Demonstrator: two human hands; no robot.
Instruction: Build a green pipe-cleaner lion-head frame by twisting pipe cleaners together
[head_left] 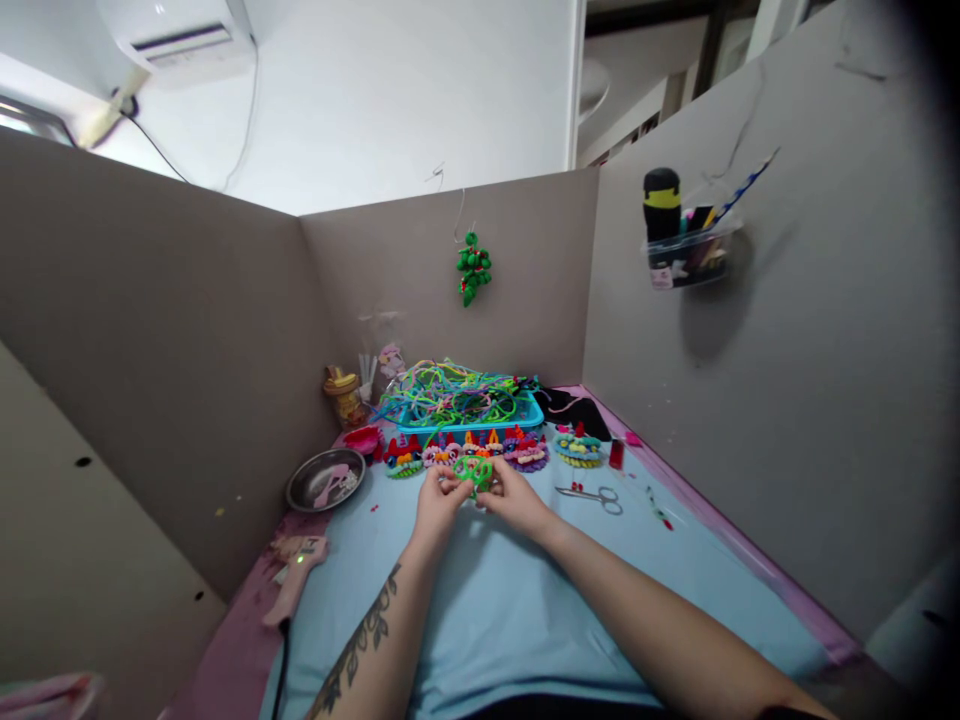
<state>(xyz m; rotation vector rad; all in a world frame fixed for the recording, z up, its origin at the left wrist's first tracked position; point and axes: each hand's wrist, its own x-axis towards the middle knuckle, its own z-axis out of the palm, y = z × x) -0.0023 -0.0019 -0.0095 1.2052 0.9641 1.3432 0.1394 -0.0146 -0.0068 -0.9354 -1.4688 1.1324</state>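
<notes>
One glue gun (298, 575) lay at the near left, on your left hand's side, its tip too blurred to make out. Beyond it, your left hand (438, 495) and right hand (517, 497) pinched the green piece (474, 468) between them, straight ahead of you. Fingertips met its left and right edges, so neither hand was clearly nearer. It seemed broader left to right, but your fingers covered its ends, and you could not be sure of its long axis. Scissors (598, 496) lay to the right, points leftward. Farther on, your hands partly hid a row of coloured pieces (526, 452). Farthest, a blue tray (495, 429) held tangled cords (450, 392), their ends impossible to trace.
</notes>
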